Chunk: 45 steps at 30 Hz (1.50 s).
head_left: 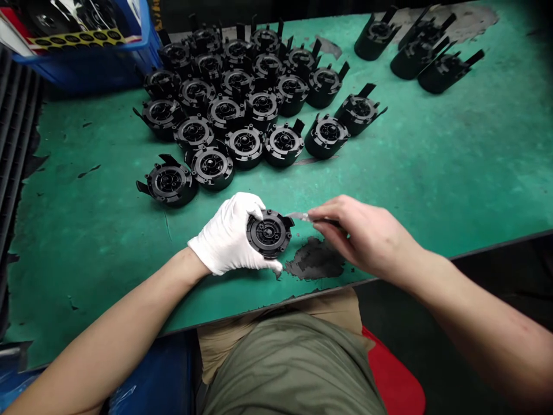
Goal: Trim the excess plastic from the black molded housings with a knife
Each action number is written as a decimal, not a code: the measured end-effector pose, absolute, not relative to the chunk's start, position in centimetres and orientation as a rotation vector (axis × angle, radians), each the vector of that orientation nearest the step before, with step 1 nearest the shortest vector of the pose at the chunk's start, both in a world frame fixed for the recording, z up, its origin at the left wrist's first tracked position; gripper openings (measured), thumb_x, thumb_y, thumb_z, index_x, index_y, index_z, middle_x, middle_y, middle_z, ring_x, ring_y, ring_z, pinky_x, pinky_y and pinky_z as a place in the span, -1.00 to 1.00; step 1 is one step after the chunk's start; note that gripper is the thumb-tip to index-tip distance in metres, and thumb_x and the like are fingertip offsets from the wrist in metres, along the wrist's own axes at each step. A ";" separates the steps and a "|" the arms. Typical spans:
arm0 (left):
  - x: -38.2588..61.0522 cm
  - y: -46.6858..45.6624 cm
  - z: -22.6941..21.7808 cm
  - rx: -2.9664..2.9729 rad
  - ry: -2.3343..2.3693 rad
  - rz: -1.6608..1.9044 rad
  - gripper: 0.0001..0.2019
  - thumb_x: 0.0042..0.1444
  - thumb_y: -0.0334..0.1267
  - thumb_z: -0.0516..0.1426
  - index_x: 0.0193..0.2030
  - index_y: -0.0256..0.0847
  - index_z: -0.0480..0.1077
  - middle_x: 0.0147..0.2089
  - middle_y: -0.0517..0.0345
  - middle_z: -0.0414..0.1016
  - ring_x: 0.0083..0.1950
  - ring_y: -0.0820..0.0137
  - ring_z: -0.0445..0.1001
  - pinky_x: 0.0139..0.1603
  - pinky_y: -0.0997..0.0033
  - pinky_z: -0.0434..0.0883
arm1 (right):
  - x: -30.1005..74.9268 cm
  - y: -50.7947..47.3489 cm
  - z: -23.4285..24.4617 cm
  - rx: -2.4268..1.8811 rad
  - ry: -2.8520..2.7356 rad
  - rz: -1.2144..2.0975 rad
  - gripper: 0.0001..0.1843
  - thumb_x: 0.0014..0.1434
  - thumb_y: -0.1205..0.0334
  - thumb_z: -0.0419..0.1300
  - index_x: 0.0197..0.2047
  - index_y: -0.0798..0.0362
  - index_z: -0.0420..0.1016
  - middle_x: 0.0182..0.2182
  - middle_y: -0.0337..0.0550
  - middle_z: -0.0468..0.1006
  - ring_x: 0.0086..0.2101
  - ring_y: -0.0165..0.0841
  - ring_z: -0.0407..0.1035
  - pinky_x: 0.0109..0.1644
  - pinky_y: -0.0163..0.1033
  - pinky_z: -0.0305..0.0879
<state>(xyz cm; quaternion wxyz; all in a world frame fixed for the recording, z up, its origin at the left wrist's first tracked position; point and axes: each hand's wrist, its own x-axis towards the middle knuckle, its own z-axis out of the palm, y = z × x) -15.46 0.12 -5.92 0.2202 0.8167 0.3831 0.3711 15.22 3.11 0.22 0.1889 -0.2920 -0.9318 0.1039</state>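
With gloved left fingers (250, 202), grips a round black housing (268, 232); with bare right fingers (330, 210), pinches a thin-bladed tool (299, 216) close beside it, cannot tell whether touching; has a cluster of similar housings (245, 143) beyond the left fingers on the worktop (410, 173), a few more far beyond the right, and a blue bin (88, 66) far left of both

we saw a flat, green-topped worktable (432, 161), its surface worn to dark patches, with a blue plastic bin (86, 75) at the far left. black ridged slats (15, 115) lined the left side; a red rounded seat (400, 380) showed below, amid dim surroundings.
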 end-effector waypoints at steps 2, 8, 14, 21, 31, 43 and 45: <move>-15.4 0.0 -6.1 2.285 1.068 1.007 -0.05 -0.15 0.43 0.53 0.13 -0.10 0.23 0.11 -0.11 0.46 0.08 0.03 0.58 0.10 -0.03 0.59 | 15.0 1.5 0.0 -0.839 -2.662 0.228 -0.82 0.56 0.32 0.18 0.17 0.10 0.47 -0.11 -0.04 0.67 -0.18 -0.28 0.59 -0.22 -0.22 0.42; -15.2 -0.1 -6.2 2.295 1.087 1.039 -0.05 -0.10 0.44 0.50 0.15 -0.11 0.20 0.11 -0.12 0.44 0.06 0.02 0.60 0.07 -0.06 0.59 | 13.7 -1.1 -0.2 -0.935 -2.659 0.025 -0.86 0.54 0.36 0.22 0.12 0.13 0.49 -0.16 -0.05 0.67 -0.19 -0.28 0.56 -0.20 -0.21 0.39; -15.3 0.0 -6.1 2.308 1.086 1.042 -0.09 -0.13 0.45 0.51 0.08 -0.08 0.21 0.08 -0.07 0.44 0.06 0.04 0.58 0.05 0.00 0.58 | 13.2 -1.8 -0.2 -0.935 -2.644 -0.003 -0.86 0.57 0.40 0.13 0.10 0.12 0.49 -0.04 -0.02 0.69 -0.17 -0.30 0.53 -0.19 -0.22 0.38; -15.3 0.0 -6.0 2.303 1.090 1.008 -0.11 -0.11 0.43 0.51 0.07 -0.09 0.22 0.09 -0.07 0.45 0.08 0.06 0.56 0.07 0.00 0.57 | 12.7 -1.5 0.5 -0.816 -2.695 -0.116 -0.78 0.53 0.47 0.10 0.02 0.14 0.59 -0.05 0.04 0.70 -0.25 -0.23 0.41 -0.14 -0.13 0.35; -15.1 -0.2 -5.9 2.232 1.123 0.988 -0.12 -0.20 0.37 0.56 0.02 -0.07 0.23 0.09 -0.06 0.46 0.06 0.05 0.57 0.07 -0.02 0.57 | 12.6 -0.6 0.8 -0.814 -2.748 -0.116 -0.74 0.54 0.45 0.08 0.04 0.08 0.60 -0.05 0.04 0.69 -0.23 -0.22 0.35 -0.15 -0.11 0.30; -14.7 -0.5 -5.5 2.224 1.183 0.949 -0.18 -0.17 0.19 0.57 0.00 -0.06 0.19 0.08 -0.04 0.45 0.04 0.06 0.58 0.06 -0.02 0.59 | 11.8 -1.6 0.0 -0.980 -2.651 -0.204 -0.77 0.50 0.48 0.13 0.00 0.10 0.61 -0.05 0.07 0.70 -0.19 -0.19 0.38 -0.16 -0.08 0.28; -14.5 -0.6 -5.5 2.219 1.198 0.957 -0.19 -0.17 0.20 0.57 -0.01 -0.06 0.19 0.07 -0.04 0.45 0.03 0.06 0.58 0.05 -0.02 0.60 | 11.8 -1.6 -0.2 -1.014 -2.636 -0.212 -0.77 0.50 0.48 0.12 0.01 0.09 0.60 -0.06 0.07 0.70 -0.20 -0.18 0.39 -0.17 -0.08 0.30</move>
